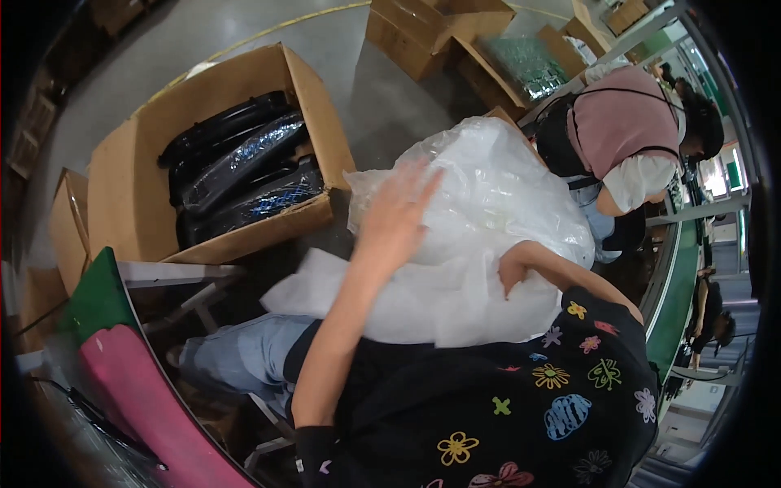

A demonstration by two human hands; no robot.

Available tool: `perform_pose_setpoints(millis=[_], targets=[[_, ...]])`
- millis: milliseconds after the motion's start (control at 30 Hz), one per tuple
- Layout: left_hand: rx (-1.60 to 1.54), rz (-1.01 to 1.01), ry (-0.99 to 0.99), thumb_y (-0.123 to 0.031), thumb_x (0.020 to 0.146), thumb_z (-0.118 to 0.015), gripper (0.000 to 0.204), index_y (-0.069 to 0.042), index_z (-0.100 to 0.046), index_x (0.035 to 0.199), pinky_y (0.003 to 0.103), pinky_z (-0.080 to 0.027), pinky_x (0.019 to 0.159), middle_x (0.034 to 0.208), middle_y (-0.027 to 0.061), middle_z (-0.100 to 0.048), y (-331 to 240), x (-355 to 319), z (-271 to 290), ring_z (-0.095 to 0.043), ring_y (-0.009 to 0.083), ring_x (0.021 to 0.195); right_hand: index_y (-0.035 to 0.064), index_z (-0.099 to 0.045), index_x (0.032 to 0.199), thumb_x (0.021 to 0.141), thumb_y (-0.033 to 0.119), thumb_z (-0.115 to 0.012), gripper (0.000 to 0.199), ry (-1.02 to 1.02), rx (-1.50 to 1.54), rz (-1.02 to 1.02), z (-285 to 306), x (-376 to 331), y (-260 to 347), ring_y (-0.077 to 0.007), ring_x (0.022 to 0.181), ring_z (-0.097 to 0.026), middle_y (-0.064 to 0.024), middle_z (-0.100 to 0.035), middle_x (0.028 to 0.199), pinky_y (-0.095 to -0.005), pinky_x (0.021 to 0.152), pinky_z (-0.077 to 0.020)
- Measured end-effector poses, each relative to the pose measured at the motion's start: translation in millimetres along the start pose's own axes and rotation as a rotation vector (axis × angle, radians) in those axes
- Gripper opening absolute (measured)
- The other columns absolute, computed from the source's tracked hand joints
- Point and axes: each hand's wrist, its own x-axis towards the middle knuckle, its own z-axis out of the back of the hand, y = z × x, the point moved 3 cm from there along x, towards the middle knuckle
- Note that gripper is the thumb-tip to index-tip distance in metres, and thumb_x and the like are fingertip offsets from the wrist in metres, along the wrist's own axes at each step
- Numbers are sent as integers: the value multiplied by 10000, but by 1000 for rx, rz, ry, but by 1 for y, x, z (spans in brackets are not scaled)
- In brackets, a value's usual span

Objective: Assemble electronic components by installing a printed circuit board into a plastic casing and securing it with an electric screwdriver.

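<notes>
A large heap of clear plastic film or bag [504,179] bulges in front of me, with white translucent sheeting [439,301] across its near side and over my lap. My left hand [396,213] lies over the left part of the plastic, fingers spread and slightly blurred by motion. At the near right side of the heap, my right hand [514,267] reaches down into the white sheeting. Its wrist is bent and its fingers are mostly hidden in the folds. What is under the plastic cannot be made out.
An open cardboard box [122,195] at the left holds several glossy black parts [252,154] in clear wrap. Further cardboard boxes [415,32] stand at the back. A co-worker in a pink top [622,122] is close on the right. A pink piece [146,398] lies at lower left.
</notes>
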Motion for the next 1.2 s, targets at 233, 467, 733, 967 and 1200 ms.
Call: perform_pose_setpoints(millis=[233,467,733,967,1200], targets=[[-187,373,157,-57,841,-601,400,-28,-595,1240,444,-481,906,982,201,-685,42,12,-99,-647,374,938,50,-726,956,802,224,-642,247,-912,-110,-561,109,1,23,-351,852,-676,-205,-689,974,-453,734,-534],[-649,416,-228,25,804,-569,242,55,-640,1033,333,-488,622,750,205,-638,-17,18,10,-641,314,659,36,-672,966,814,226,-632,247,-1439,225,201,101,92,40,-350,891,-675,-215,-675,988,-494,763,-525],[-333,382,-199,4,752,-630,351,0,-643,1102,366,-472,854,1025,138,-646,10,-25,38,-589,308,979,31,-649,1057,822,240,-619,316,-1031,140,153,151,99,106,-366,901,-670,-232,-662,1031,-505,782,-517],[-193,511,-382,-610,671,-764,1182,7,-186,1497,476,-230,1114,1411,182,-394,23,-112,93,-329,361,1304,28,-629,1137,829,253,-608,382,-774,-6,-26,187,62,169,-379,910,-666,-247,-650,1069,-516,798,-511],[-408,495,-885,-366,899,-517,560,-21,-285,1274,405,-256,1016,1301,201,-407,9,-197,109,-389,258,1156,22,-473,1370,930,431,-482,600,-543,-225,-80,157,65,216,-459,1059,-630,-335,-559,1247,-562,894,-492]])
